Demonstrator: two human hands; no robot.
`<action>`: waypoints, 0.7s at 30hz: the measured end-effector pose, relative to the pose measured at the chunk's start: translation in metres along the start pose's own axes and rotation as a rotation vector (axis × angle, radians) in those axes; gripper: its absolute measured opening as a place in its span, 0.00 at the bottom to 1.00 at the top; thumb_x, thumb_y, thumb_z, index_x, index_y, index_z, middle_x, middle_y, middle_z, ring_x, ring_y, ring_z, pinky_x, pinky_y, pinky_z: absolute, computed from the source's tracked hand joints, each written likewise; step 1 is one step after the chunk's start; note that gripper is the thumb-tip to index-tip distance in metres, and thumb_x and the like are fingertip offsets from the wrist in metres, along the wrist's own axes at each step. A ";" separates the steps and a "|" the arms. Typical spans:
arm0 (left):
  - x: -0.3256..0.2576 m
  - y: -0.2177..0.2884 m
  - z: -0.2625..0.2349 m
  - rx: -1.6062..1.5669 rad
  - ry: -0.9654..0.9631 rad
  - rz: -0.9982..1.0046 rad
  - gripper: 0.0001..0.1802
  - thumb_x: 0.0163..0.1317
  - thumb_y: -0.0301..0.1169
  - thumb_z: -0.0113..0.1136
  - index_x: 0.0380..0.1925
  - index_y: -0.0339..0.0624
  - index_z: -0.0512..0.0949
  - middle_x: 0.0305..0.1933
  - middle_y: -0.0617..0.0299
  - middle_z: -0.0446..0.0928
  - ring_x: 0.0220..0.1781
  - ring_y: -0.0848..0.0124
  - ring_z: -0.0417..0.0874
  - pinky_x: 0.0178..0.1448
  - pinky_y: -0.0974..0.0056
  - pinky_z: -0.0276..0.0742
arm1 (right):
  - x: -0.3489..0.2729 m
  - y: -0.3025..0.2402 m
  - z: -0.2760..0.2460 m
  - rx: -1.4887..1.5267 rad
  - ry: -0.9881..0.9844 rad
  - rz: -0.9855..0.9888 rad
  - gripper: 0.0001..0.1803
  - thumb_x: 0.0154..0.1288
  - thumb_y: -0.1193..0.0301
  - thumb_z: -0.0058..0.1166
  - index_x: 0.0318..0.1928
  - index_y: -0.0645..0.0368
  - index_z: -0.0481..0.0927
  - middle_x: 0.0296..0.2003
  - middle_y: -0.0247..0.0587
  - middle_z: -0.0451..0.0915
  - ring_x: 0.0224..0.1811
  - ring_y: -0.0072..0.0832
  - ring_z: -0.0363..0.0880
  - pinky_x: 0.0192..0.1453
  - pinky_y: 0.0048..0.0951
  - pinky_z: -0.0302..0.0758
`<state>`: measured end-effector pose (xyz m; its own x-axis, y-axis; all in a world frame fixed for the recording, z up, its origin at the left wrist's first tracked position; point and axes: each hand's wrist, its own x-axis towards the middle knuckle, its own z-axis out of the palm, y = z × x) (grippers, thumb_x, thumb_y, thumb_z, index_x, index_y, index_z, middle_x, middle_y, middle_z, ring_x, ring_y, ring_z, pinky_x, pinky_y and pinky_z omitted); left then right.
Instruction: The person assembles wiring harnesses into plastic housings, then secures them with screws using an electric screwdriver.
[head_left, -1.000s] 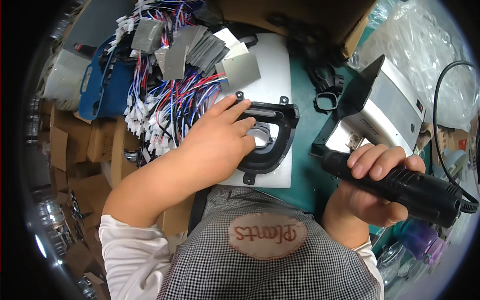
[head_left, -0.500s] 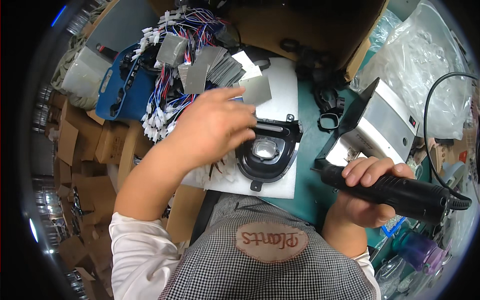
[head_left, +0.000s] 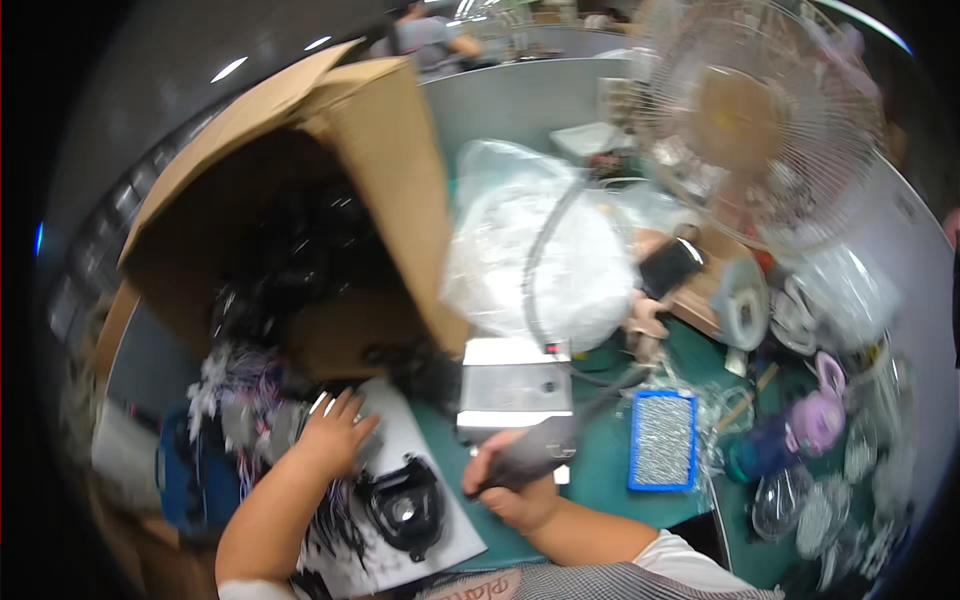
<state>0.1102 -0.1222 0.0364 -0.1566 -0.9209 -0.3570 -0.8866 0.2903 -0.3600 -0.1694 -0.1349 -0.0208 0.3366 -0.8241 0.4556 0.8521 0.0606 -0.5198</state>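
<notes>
My left hand (head_left: 335,437) lies with fingers spread on a stack of grey square pieces (head_left: 262,425), beside a bundle of coloured wires (head_left: 235,375). Just below it, a black ring-shaped plastic part (head_left: 405,505) rests on a white board (head_left: 455,545). My right hand (head_left: 512,492) grips a black handheld power tool (head_left: 545,448) with its cable trailing up to the right. The tool is held right of the black part and in front of a small silver metal box (head_left: 515,385). The picture is blurred by motion.
A large open cardboard box (head_left: 330,180) with dark parts inside stands behind the board. A clear plastic bag (head_left: 540,260), a desk fan (head_left: 765,120), a blue tray (head_left: 662,440) and several bottles and clear containers (head_left: 810,430) crowd the green tabletop on the right. Blue bins (head_left: 190,480) sit at left.
The view has swung upward, so the box, bag and fan now show. My left hand went from the black part up to the grey pieces. My right hand still holds the tool.
</notes>
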 end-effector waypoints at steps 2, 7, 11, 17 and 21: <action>-0.003 0.004 -0.008 0.087 -0.093 -0.011 0.51 0.34 0.48 0.76 0.64 0.56 0.64 0.70 0.50 0.58 0.74 0.54 0.53 0.73 0.45 0.50 | -0.001 -0.003 -0.004 -0.125 -0.020 0.035 0.31 0.53 0.72 0.68 0.54 0.58 0.65 0.34 0.44 0.74 0.36 0.31 0.75 0.40 0.32 0.75; 0.003 0.002 -0.014 0.168 -0.070 0.048 0.49 0.39 0.47 0.74 0.63 0.50 0.64 0.67 0.49 0.62 0.72 0.54 0.58 0.72 0.49 0.55 | 0.005 -0.017 0.004 0.037 0.031 0.021 0.31 0.53 0.71 0.68 0.53 0.59 0.65 0.34 0.44 0.74 0.35 0.30 0.75 0.40 0.31 0.74; 0.003 -0.006 -0.020 0.042 0.054 0.016 0.47 0.36 0.46 0.74 0.59 0.44 0.67 0.64 0.49 0.66 0.69 0.53 0.63 0.69 0.50 0.58 | 0.009 -0.012 0.000 0.070 0.050 0.042 0.31 0.53 0.70 0.68 0.53 0.60 0.64 0.33 0.44 0.74 0.35 0.29 0.75 0.40 0.31 0.74; -0.026 -0.023 -0.053 -0.055 0.666 -0.251 0.45 0.25 0.38 0.78 0.50 0.37 0.73 0.56 0.49 0.71 0.58 0.52 0.72 0.60 0.53 0.69 | 0.009 -0.013 0.003 0.052 0.050 0.031 0.31 0.54 0.68 0.68 0.53 0.60 0.64 0.33 0.44 0.74 0.34 0.30 0.75 0.39 0.31 0.74; -0.060 -0.042 -0.075 -0.083 0.888 -0.460 0.47 0.28 0.37 0.78 0.55 0.39 0.70 0.49 0.51 0.74 0.50 0.52 0.74 0.56 0.54 0.71 | 0.006 -0.015 0.004 0.060 0.061 0.035 0.31 0.54 0.67 0.68 0.53 0.60 0.63 0.33 0.44 0.74 0.34 0.31 0.74 0.39 0.32 0.74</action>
<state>0.1241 -0.0983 0.1376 -0.0287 -0.8091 0.5869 -0.9649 -0.1309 -0.2276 -0.1788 -0.1380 -0.0073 0.3429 -0.8536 0.3921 0.8635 0.1221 -0.4894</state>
